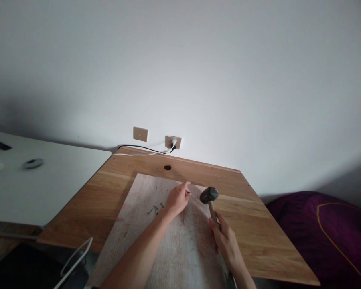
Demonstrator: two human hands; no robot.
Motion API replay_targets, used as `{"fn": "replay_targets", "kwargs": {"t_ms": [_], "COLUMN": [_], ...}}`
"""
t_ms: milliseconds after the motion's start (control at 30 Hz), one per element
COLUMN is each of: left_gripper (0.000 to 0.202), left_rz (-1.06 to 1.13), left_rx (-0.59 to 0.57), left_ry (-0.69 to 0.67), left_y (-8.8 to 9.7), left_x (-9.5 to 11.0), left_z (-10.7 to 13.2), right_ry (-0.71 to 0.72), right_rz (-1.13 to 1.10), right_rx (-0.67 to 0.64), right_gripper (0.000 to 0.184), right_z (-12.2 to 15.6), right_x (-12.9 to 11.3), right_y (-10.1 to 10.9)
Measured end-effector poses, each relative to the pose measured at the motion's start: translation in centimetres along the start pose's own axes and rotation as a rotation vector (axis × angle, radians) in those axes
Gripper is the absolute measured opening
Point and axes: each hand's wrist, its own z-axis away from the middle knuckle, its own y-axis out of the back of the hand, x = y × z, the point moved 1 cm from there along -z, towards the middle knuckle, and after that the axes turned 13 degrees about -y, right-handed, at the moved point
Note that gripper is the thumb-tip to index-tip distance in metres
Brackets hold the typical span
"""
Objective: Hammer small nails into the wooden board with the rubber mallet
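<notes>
Hammer (209, 196), right of centre in the lower frame, is gripped around its handle (212, 211) by my right hand (225, 237), presumably for control, while my left hand (177, 199) is positioned over the board (177, 255), whether pinching anything I cannot tell.

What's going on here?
A person grips a hammer in the right hand, its head just to the right of the left hand. The left hand is at the far part of a board on a wooden table; whatever it may be pinching is too small to tell. A few loose nails lie on the board.
</notes>
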Motion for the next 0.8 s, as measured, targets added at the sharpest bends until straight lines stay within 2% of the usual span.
{"fn": "replay_targets", "kwargs": {"t_ms": [200, 333, 467, 633, 800], "left_gripper": [0.038, 0.038, 0.043, 0.061, 0.05], "left_rz": [-0.019, -0.018, -0.01, -0.011, 0.021], "left_rx": [-0.033, -0.071, -0.051, -0.017, -0.051], "left_ry": [0.011, 0.041, -0.007, -0.025, 0.0], "left_y": [-0.1, -0.3, -0.6, -0.4, -0.1], "left_x": [-0.2, -0.4, -0.6, -0.5, -0.1], "left_z": [0.1, 0.1, 0.2, 0.4, 0.3], "right_ry": [0.02, 0.052, 0.098, 0.093, 0.07], "right_rz": [-0.08, -0.107, -0.061, 0.087, 0.064], "right_rx": [-0.069, -0.061, -0.046, -0.14, -0.083], "right_gripper": [0.054, 0.059, 0.063, 0.06, 0.067], "right_z": [-0.2, 0.3, 0.6, 0.0, 0.2], "right_x": [-1.1, -2.9, -4.3, -4.1, -3.5], "right_y": [-0.1, -0.4, -1.1, -1.9, -1.5]}}
